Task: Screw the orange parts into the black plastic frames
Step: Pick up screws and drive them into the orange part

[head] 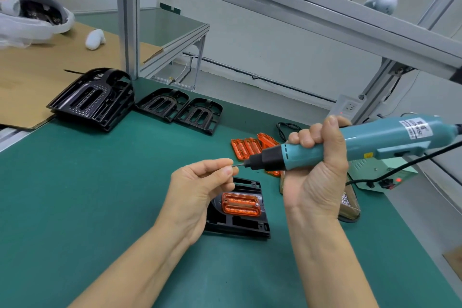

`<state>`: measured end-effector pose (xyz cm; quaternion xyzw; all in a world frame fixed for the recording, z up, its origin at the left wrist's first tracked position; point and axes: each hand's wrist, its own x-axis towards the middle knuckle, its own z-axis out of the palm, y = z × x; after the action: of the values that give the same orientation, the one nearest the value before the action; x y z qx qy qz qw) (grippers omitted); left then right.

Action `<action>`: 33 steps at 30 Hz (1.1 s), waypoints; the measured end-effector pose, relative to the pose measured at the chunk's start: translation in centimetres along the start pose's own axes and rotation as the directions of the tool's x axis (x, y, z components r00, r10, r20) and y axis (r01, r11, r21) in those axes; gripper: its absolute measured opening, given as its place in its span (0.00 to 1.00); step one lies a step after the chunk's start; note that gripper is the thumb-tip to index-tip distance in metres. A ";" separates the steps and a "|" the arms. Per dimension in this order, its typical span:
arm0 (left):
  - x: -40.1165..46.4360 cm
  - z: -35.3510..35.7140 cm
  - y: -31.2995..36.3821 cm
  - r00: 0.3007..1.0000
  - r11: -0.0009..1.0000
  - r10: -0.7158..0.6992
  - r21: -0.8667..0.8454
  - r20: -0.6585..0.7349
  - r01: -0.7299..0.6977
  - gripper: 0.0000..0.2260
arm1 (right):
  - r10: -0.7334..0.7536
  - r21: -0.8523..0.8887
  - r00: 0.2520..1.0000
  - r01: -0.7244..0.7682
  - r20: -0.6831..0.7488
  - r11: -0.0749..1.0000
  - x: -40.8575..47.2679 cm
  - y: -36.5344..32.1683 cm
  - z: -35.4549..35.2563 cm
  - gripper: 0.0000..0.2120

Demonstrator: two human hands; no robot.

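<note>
Right hand (317,170) grip holds screwdriver (350,142); left hand (200,187) pinches its bit tip.

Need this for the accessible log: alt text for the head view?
The right hand grips a teal electric screwdriver while the left hand pinches something small at its bit. Below, on a green mat, an orange part sits in a black frame.

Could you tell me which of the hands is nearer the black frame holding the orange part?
Left. The left hand hovers directly over the frame's left edge; the right hand is to its right.
</note>
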<state>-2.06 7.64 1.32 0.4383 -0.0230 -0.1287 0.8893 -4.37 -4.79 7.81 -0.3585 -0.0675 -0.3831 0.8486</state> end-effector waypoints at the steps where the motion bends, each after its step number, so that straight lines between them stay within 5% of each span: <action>1: 0.0 0.0 0.0 1.000 1.000 0.002 0.004 -0.002 -0.002 0.05 | 0.003 -0.004 1.000 -0.003 0.000 1.000 0.0 0.0 0.0 0.07; 12: 0.1 -0.3 0.2 0.996 0.992 0.067 0.100 0.067 -0.073 0.08 | 0.037 0.008 0.999 -0.036 -0.018 0.999 0.5 -0.3 -0.1 0.06; 17: 0.2 -1.1 0.5 0.986 0.938 0.140 0.307 0.085 -0.160 0.18 | 0.049 0.000 0.999 -0.049 0.005 0.999 1.0 -0.5 -0.6 0.07; 21: 0.8 -2.7 1.7 0.969 0.688 0.216 0.686 0.118 -0.237 0.23 | 0.094 -0.064 0.994 -0.090 0.056 0.994 1.4 -0.3 -1.3 0.07; 24: 1.0 -3.5 2.0 0.958 0.307 0.001 0.912 0.287 -0.273 0.41 | 0.123 -0.159 0.989 -0.110 0.078 0.981 1.5 0.4 -1.9 0.08; 27: 1.3 -3.9 0.8 0.932 -0.039 -0.148 0.940 0.330 -0.339 0.53 | 0.160 -0.227 0.982 -0.134 0.099 0.965 1.5 1.2 -2.4 0.08; 30: 1.7 -4.2 0.0 0.929 -0.162 -0.139 0.918 0.342 -0.362 0.54 | 0.181 -0.276 0.976 -0.143 0.117 0.950 1.5 1.7 -2.7 0.08; 33: 1.8 -4.3 -0.2 0.915 -0.101 -0.119 0.912 0.385 -0.397 0.53 | 0.208 -0.296 0.969 -0.162 0.131 0.941 1.4 2.2 -2.8 0.09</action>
<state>0.29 10.46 -1.62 0.9114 -0.3127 -0.0480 0.2631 -2.31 -6.48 5.06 -0.5107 -0.0459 -0.2773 0.8125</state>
